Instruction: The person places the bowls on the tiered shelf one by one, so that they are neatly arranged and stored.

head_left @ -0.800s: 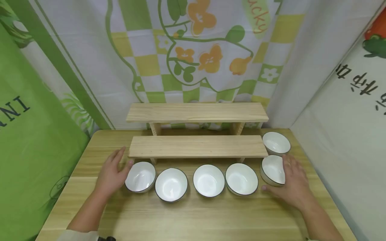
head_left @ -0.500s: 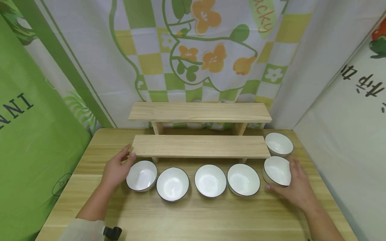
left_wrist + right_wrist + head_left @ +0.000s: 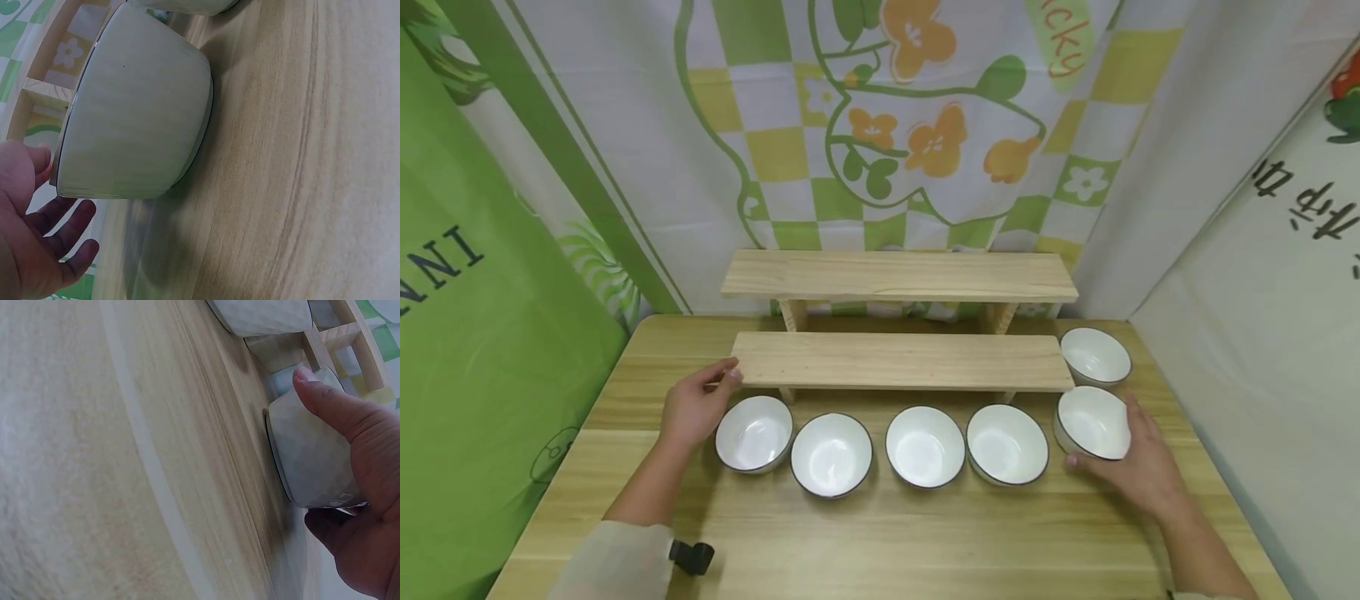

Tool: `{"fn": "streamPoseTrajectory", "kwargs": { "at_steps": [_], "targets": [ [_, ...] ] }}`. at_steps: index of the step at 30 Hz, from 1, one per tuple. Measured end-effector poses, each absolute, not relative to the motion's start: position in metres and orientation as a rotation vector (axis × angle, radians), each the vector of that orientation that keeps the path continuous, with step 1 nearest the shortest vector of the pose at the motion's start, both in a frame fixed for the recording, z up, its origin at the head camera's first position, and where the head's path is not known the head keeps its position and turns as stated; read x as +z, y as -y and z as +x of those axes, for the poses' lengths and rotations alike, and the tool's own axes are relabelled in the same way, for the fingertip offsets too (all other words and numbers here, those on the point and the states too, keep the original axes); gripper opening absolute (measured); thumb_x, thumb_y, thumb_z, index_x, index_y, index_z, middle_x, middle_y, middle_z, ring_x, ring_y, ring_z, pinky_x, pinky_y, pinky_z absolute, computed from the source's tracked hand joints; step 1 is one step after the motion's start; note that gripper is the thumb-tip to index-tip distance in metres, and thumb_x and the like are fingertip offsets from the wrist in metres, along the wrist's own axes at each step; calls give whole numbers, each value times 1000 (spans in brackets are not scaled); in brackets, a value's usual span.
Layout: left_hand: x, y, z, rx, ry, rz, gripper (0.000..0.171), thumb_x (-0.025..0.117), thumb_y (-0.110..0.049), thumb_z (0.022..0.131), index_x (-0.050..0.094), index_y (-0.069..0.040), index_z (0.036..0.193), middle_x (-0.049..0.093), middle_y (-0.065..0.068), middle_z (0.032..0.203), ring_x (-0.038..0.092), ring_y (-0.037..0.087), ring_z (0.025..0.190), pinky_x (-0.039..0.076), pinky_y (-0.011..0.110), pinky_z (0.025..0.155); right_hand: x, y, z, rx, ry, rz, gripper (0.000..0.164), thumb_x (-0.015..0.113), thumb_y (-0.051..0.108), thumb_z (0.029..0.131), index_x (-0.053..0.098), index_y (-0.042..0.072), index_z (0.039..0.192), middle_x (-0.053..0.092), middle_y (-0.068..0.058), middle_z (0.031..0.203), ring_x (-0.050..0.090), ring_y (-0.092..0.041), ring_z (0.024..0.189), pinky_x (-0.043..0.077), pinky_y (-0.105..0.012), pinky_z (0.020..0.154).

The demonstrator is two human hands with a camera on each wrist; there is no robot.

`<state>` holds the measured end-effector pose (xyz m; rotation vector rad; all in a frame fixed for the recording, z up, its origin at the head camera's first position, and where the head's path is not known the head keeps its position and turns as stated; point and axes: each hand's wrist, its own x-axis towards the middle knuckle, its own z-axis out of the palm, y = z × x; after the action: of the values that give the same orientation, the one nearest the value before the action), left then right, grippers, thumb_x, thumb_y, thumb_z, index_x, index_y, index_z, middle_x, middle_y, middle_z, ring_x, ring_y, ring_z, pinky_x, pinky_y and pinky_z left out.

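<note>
A two-tier pale wooden shelf (image 3: pixel 902 360) stands at the back of the table. My left hand (image 3: pixel 696 404) is at the left end of its lower board, thumb and index fingertips right at the corner. In the left wrist view, that hand's other fingers (image 3: pixel 74 228) spread loosely beside a bowl (image 3: pixel 134 106). My right hand (image 3: pixel 1146 467) holds a white dark-rimmed bowl (image 3: pixel 1093 423) from its right side, thumb at the near side. The right wrist view shows the thumb (image 3: pixel 331 403) and fingers around that bowl (image 3: pixel 309 444); its far side is hidden.
Several matching bowls stand in a row before the shelf: the leftmost bowl (image 3: pixel 754 433), its neighbour (image 3: pixel 832 455), and others further right. Another bowl (image 3: pixel 1095 356) sits behind the held one, by the shelf's right end. Patterned curtains (image 3: pixel 925 125) surround the wooden table (image 3: pixel 880 542).
My left hand has moved right to the shelf's lower-board corner. My right hand has stayed at its bowl, with the fingers slightly further round its right side. The view has shifted slightly.
</note>
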<state>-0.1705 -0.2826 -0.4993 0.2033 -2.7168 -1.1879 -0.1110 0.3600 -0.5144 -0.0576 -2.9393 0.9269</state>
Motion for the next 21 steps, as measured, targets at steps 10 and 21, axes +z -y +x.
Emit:
{"fn": "streamPoseTrajectory", "kwargs": {
  "at_steps": [10, 21],
  "targets": [
    [-498, 280, -176, -1191, 2679, 265, 43, 65, -47, 101, 75, -14, 127, 76, 16, 114, 73, 35, 105, 55, 51, 91, -510, -356, -109, 963, 2943, -145, 138, 94, 47, 72, 6, -7, 162, 20, -45, 157, 25, -66, 139, 28, -79, 104],
    [-500, 281, -176, -1240, 2660, 330, 43, 69, -50, 98, 76, -17, 126, 76, 14, 110, 69, 29, 105, 51, 40, 86, -511, -356, -105, 971, 2927, -153, 134, 94, 48, 73, 10, -7, 162, 26, -45, 155, 30, -66, 136, 30, -78, 102]
  ]
}}
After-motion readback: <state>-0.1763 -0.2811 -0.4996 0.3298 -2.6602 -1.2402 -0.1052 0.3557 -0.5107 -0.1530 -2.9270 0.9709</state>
